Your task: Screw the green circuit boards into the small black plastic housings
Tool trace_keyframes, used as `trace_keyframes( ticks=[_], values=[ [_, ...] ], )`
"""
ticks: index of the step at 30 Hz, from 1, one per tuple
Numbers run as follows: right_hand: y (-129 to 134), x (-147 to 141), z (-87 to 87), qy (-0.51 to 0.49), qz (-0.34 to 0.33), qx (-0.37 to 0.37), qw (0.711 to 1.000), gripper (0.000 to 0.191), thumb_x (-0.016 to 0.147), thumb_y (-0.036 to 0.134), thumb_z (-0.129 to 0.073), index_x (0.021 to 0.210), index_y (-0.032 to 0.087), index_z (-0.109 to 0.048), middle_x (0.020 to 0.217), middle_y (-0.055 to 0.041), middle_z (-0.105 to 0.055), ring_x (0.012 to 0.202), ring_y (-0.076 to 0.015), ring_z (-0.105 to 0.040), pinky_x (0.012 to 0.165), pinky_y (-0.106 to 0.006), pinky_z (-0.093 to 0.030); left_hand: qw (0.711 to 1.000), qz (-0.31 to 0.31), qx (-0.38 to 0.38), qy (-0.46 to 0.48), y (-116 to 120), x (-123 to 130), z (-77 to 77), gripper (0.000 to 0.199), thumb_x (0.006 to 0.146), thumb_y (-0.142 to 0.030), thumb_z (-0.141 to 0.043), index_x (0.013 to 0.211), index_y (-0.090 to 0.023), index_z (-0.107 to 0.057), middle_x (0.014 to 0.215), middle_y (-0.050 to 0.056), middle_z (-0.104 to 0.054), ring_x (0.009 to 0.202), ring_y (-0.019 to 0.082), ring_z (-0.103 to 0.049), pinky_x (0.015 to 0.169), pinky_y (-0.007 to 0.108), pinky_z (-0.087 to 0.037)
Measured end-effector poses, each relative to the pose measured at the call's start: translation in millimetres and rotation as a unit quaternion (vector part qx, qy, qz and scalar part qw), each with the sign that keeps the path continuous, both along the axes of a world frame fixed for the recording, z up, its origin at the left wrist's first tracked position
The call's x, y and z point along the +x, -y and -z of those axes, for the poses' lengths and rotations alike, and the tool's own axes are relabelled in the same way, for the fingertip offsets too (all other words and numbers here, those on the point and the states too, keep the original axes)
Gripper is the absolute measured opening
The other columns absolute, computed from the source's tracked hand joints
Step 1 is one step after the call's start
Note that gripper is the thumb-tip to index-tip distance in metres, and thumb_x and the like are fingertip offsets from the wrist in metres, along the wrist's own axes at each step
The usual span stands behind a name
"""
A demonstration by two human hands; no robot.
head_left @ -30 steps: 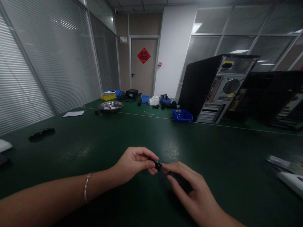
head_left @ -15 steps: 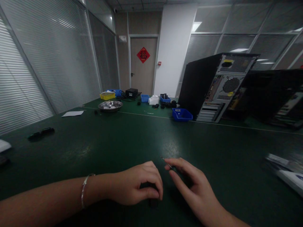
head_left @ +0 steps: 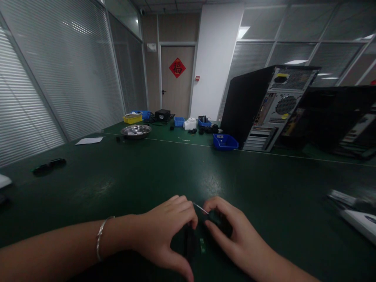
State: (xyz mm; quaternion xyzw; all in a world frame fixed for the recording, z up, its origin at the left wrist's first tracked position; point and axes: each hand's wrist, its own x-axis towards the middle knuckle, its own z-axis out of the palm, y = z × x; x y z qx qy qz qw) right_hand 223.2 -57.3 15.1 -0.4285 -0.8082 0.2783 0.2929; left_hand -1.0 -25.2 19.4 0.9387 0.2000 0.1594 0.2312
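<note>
My left hand point(head_left: 167, 231) spans a dark, elongated part point(head_left: 189, 244) on the table, thumb at its near end and fingertips at its far end. Shadow hides the part's exact kind. A small green circuit board point(head_left: 202, 245) lies just right of it, between my hands. My right hand point(head_left: 235, 231) is closed on a small screwdriver point(head_left: 201, 208) with a thin metal shaft and a dark handle. Its tip points left and reaches close to the left fingertips; whether it touches anything there, I cannot tell.
Dark parts point(head_left: 49, 166) and white paper point(head_left: 89, 140) lie at left. Behind stand a metal bowl point(head_left: 136, 135), a blue bin point(head_left: 225, 145) and a black computer tower point(head_left: 248, 105). A blurred white object point(head_left: 357, 221) sits at right on the green table point(head_left: 141, 172).
My left thumb has spread away from the fingers, exposing more of the dark part. The screwdriver has shifted left and down, its shaft lying flatter. The green circuit board now shows between my hands.
</note>
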Motion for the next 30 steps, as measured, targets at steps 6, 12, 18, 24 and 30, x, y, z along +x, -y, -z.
trace_keyframes(
  ticks=[6, 12, 18, 24, 30],
  values=[
    [12.6, -2.6, -14.8, 0.114, -0.048, -0.044, 0.991, 0.023, 0.079, 0.016, -0.062, 0.1, 0.023, -0.054, 0.092, -0.0011, -0.065, 0.08, -0.0197, -0.062, 0.072, -0.032, -0.048, 0.999, -0.04, 0.004, -0.025, -7.2, -4.1, -0.7, 0.041, 0.073, -0.043, -0.071, 0.1, -0.018, -0.053, 0.094, 0.006, -0.055, 0.082, 0.022, -0.047, 0.075, 0.031, -0.039],
    [16.1, -6.0, -22.1, 0.183, -0.064, -0.055, 0.98, 0.029, 0.075, 0.012, -0.066, 0.101, 0.023, -0.056, 0.101, -0.0035, -0.065, 0.09, -0.0231, -0.062, 0.084, -0.037, -0.047, 0.996, -0.08, -0.023, 0.014, -10.5, -6.3, 2.3, 0.034, 0.075, -0.028, -0.069, 0.103, -0.017, -0.053, 0.098, 0.008, -0.053, 0.088, 0.022, -0.048, 0.079, 0.033, -0.043],
    [11.0, -3.0, -7.4, 0.112, -0.061, -0.043, 0.991, 0.023, 0.08, 0.015, -0.062, 0.099, 0.024, -0.053, 0.096, -0.0007, -0.065, 0.084, -0.0202, -0.063, 0.075, -0.032, -0.048, 0.989, -0.084, -0.092, 0.084, -9.7, -4.6, 8.3, 0.039, 0.077, -0.028, -0.072, 0.109, -0.017, -0.054, 0.105, 0.008, -0.054, 0.091, 0.019, -0.053, 0.079, 0.03, -0.046],
    [5.3, -3.7, 7.6, -0.094, -0.022, 0.028, 0.995, 0.022, 0.086, 0.011, -0.057, 0.096, 0.026, -0.043, 0.099, 0.0004, -0.059, 0.092, -0.0154, -0.06, 0.081, -0.026, -0.047, 0.963, -0.079, -0.234, 0.111, -1.8, 1.1, 4.7, 0.043, 0.076, -0.025, -0.075, 0.109, -0.019, -0.048, 0.095, 0.003, -0.061, 0.083, 0.016, -0.058, 0.075, 0.029, -0.048],
    [8.2, -3.5, 8.5, -0.093, -0.056, 0.045, 0.993, 0.023, 0.087, 0.01, -0.057, 0.097, 0.027, -0.044, 0.098, 0.0006, -0.058, 0.087, -0.0147, -0.059, 0.075, -0.026, -0.047, 0.938, -0.049, -0.323, 0.118, 5.8, 5.6, 4.4, 0.043, 0.076, -0.025, -0.075, 0.107, -0.019, -0.045, 0.091, 0.003, -0.064, 0.081, 0.017, -0.062, 0.075, 0.031, -0.049]
  ],
)
